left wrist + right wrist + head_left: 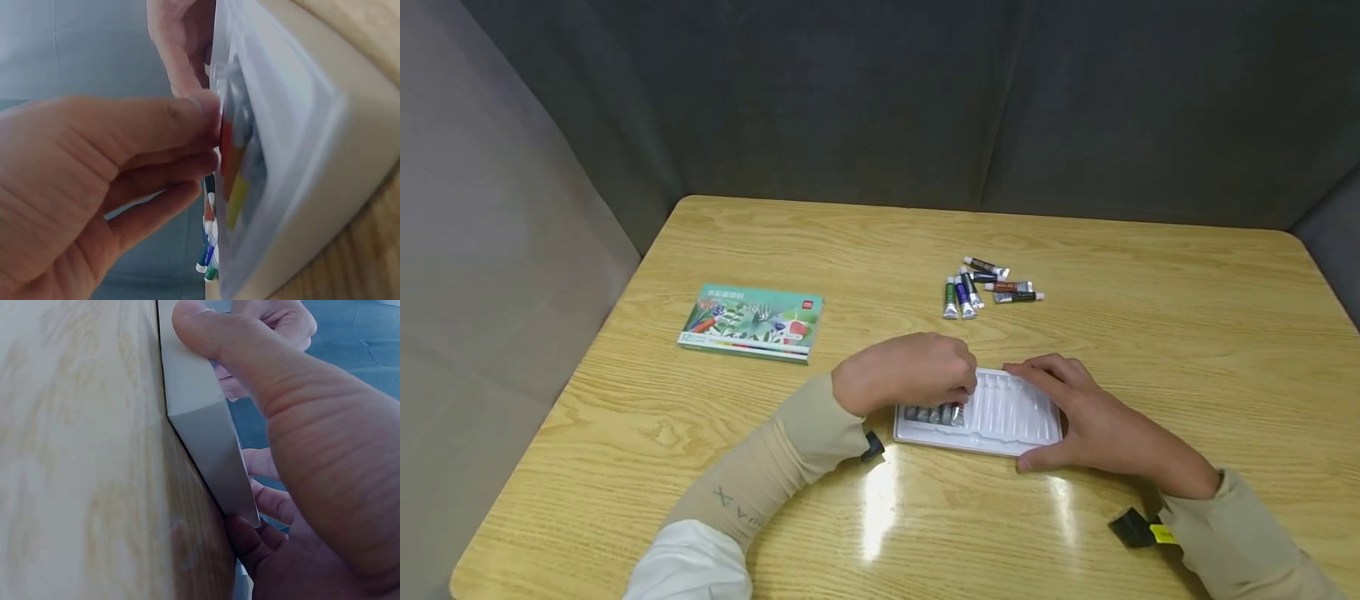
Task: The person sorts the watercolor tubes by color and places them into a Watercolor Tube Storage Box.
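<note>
A white plastic tray [1000, 439] with moulded slots lies on the table; several paint tubes [934, 414] fill its left part, and slots on the right hold none. My left hand [917, 371] is over the tray, thumb and fingers pinching at a red paint tube [225, 140] in its slot; the fingers partly hide it. Beside it in the left wrist view are an orange tube [234, 172] and a yellow tube [237, 203]. My right hand [1086, 417] grips the tray's right end, thumb at the front side [194, 381] and fingers at the back.
Behind the tray lies a loose group of paint tubes, among them a green one [951, 298], a purple one [964, 298] and brown ones [1011, 287]. A flat green printed box [752, 323] lies at the left on the wooden table [625, 433]. Dark curtain [850, 108] stands behind.
</note>
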The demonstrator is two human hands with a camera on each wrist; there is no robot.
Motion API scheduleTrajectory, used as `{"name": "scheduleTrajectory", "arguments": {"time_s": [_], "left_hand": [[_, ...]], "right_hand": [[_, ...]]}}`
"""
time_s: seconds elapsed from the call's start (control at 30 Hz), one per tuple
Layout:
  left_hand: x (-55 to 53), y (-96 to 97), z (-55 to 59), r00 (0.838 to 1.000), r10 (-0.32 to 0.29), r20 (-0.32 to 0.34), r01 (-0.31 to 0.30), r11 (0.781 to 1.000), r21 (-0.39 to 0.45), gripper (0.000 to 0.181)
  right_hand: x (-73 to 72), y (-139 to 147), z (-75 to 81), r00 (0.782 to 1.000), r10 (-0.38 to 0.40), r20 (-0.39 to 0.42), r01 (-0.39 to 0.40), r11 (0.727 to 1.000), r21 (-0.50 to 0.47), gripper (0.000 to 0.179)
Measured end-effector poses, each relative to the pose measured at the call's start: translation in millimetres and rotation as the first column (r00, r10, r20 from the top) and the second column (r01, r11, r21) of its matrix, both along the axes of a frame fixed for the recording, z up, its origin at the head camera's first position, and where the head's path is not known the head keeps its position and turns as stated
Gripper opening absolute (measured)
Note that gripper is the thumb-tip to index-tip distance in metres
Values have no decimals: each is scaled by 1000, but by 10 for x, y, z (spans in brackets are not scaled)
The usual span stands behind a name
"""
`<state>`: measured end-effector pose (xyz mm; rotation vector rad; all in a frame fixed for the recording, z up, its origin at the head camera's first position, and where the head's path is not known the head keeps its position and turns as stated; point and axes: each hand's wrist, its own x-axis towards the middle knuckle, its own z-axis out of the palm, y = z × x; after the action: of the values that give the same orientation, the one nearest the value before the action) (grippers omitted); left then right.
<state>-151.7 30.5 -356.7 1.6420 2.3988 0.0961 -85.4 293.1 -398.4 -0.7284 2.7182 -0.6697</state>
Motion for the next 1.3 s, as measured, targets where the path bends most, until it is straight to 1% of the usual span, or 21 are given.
{"name": "scheduleTrajectory", "arguments": {"time_s": [0.1, 0.13, 0.23, 0.3, 0.5, 0.63, 0.8, 0.9, 1.0, 1.1, 1.3], "left_hand": [[-53, -22, 8, 1000, 0, -11, 1, 999, 50, 22], [-70, -34, 14, 1000, 1, -25, 1, 998, 64, 23], [-111, -81, 46, 997, 25, -70, -18, 996, 91, 23], [-154, -115, 45, 995, 47, -85, -38, 994, 104, 23], [-380, -193, -44, 990, 120, -72, -108, 983, 148, 22], [-515, -200, -72, 983, 166, -81, -152, 975, 165, 22], [-631, -167, -76, 973, 215, -83, -197, 962, 189, 21], [-679, -140, -87, 969, 230, -93, -208, 958, 200, 21], [-724, -89, -95, 965, 233, -117, -208, 959, 191, 21], [-760, -31, -93, 964, 228, -137, -205, 966, 158, 22], [-798, 46, -103, 965, 217, -148, -204, 974, 97, 22]], "right_hand": [[1, 8, 0, 1000, 1, -2, -1, 1000, 2, 110], [1, 9, -1, 1000, 1, -1, -1, 1000, 4, 110], [2, 6, -3, 1000, -1, 3, 1, 1000, 0, 110], [5, 4, -6, 1000, -2, 5, 2, 1000, 1, 110], [7, 13, -6, 1000, -10, 20, 10, 1000, 0, 111], [12, 18, 2, 1000, -13, 29, 13, 1000, 2, 111], [7, 15, 23, 999, -12, 35, 12, 1000, 3, 111], [6, -7, 20, 999, -9, 32, 9, 1000, 2, 111], [12, -27, 17, 999, -7, 34, 7, 1000, -1, 112], [20, -50, 15, 999, -5, 40, 5, 1000, -5, 112], [38, -94, 19, 999, -2, 49, 3, 1000, -17, 112]]}}
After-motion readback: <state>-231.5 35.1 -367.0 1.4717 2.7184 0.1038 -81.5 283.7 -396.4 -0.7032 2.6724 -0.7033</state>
